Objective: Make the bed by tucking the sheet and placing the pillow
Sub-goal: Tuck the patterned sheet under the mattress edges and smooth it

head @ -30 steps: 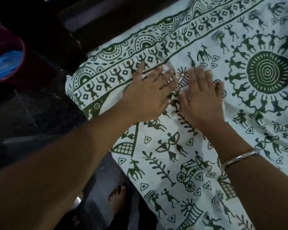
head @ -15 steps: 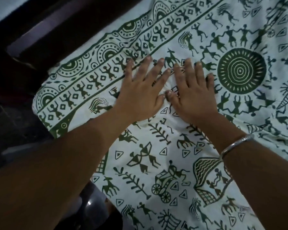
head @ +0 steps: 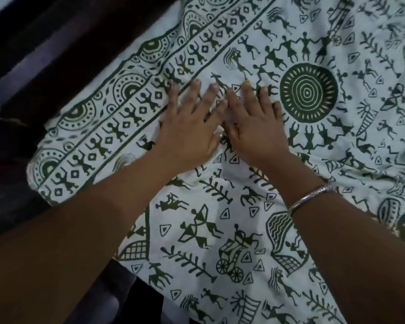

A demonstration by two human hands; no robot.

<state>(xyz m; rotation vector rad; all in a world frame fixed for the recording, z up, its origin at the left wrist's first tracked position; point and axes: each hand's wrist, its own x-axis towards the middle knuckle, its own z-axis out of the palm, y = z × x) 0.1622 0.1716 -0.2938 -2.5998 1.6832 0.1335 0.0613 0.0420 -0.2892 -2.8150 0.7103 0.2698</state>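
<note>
A white sheet point(head: 220, 220) printed with dark green figures, wheels and a big round sun motif covers the bed and fills most of the head view. My left hand point(head: 187, 129) lies flat on it with straight, spread fingers, near the patterned border. My right hand point(head: 255, 127) presses flat right beside it, thumbs nearly touching, just left of the sun motif. A silver bangle point(head: 311, 197) circles my right wrist. No pillow is in view.
A dark wooden bed frame or headboard point(head: 68, 50) runs diagonally along the upper left, beyond the sheet's border. The sheet's corner point(head: 40, 181) hangs at the left over dark floor. Wrinkles gather in the sheet at the right.
Both hands have slid forward over the sheet, toward the border and the sun motif, staying flat. The view has shifted, and the red tub at the left has gone out of sight.
</note>
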